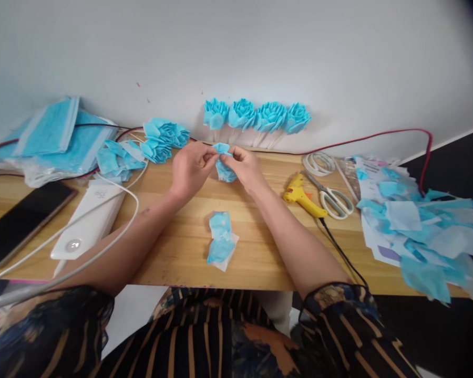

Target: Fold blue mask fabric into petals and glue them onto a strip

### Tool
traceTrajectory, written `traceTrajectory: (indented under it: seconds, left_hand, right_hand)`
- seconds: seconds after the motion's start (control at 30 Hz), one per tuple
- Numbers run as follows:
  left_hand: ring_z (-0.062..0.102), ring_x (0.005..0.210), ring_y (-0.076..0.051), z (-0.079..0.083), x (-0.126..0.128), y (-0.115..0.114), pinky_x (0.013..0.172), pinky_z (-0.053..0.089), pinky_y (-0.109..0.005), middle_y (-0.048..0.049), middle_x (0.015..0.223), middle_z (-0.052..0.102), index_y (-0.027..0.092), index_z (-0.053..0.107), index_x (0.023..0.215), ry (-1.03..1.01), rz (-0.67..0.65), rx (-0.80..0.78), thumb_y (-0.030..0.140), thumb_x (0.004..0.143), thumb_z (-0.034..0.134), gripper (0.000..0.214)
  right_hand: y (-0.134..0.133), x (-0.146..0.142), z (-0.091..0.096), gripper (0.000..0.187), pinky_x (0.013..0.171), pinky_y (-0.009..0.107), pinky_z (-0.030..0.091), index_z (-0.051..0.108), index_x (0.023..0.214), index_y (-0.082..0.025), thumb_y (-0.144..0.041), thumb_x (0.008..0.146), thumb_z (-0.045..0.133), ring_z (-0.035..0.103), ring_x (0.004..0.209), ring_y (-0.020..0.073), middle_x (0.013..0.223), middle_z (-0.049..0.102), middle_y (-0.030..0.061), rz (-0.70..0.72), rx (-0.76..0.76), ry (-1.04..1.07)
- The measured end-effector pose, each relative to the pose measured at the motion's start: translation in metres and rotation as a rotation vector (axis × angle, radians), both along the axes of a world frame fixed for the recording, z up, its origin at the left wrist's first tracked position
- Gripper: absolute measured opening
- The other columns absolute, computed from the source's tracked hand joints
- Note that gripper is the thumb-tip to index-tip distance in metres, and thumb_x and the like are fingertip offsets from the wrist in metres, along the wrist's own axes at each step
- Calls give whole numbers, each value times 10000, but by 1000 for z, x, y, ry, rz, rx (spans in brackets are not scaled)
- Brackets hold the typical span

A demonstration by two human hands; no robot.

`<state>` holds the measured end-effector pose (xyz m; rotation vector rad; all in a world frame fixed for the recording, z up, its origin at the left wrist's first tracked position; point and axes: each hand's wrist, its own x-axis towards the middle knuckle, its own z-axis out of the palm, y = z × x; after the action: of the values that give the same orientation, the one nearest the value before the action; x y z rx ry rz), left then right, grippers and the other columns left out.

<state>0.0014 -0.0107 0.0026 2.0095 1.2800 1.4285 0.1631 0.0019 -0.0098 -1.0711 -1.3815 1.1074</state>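
My left hand and my right hand meet over the middle of the wooden table. Both pinch a small folded piece of blue fabric between thumbs and fingertips. Nearer to me lies a small stack of blue and white cut pieces. Against the wall stands a row of finished blue fabric flowers on white stems. More blue flowers lie left of my hands.
A yellow glue gun and white-handled scissors lie to the right. Blue and white scraps cover the right end. At left are a white power bank, a black phone, cables and a pile of blue face masks.
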Motion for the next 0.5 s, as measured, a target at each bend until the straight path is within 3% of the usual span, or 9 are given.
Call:
traceTrajectory:
  seconds: [0.5]
  left_hand:
    - [605, 913, -291, -1, -8, 6, 894, 396, -405, -77, 794, 663, 228, 656, 720, 262, 49, 61, 294, 899, 623, 193]
  right_hand:
    - [-9, -7, 9, 109, 640, 266, 384, 666, 732, -193, -253, 824, 657, 530, 633, 122, 675, 627, -24, -107, 187, -368]
